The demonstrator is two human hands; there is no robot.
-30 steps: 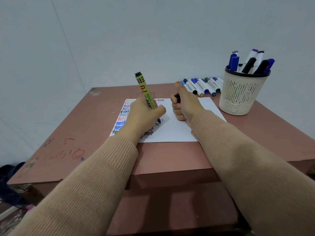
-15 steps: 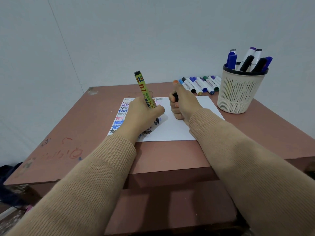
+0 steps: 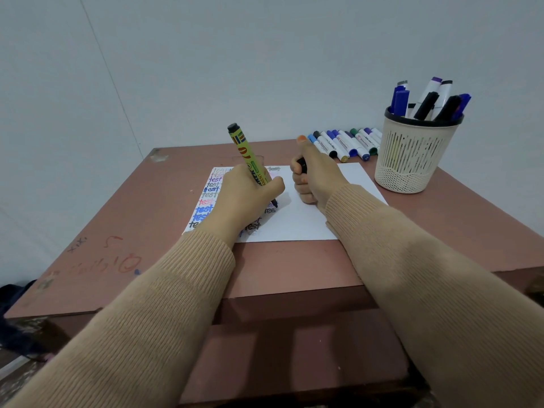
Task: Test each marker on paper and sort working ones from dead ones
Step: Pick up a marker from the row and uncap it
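The permanent marker (image 3: 248, 160) in the left hand (image 3: 244, 195) has a yellow-green barrel with red numerals and coloured stripes below its black end; the cap (image 3: 302, 166) in the right hand (image 3: 316, 179) is black. The white paper (image 3: 297, 219) bears the word "test" in green, pink, purple, blue, grey, red and black, and the reddish-brown counter (image 3: 147, 219) shows red and dark scribbles. The cream pen holder (image 3: 412, 160) has a black rim, slotted walls and a dotted base, the whiteboard markers (image 3: 344, 144) are white with blue, black and green caps, and the sleeves (image 3: 164, 304) are tan ribbed knit.
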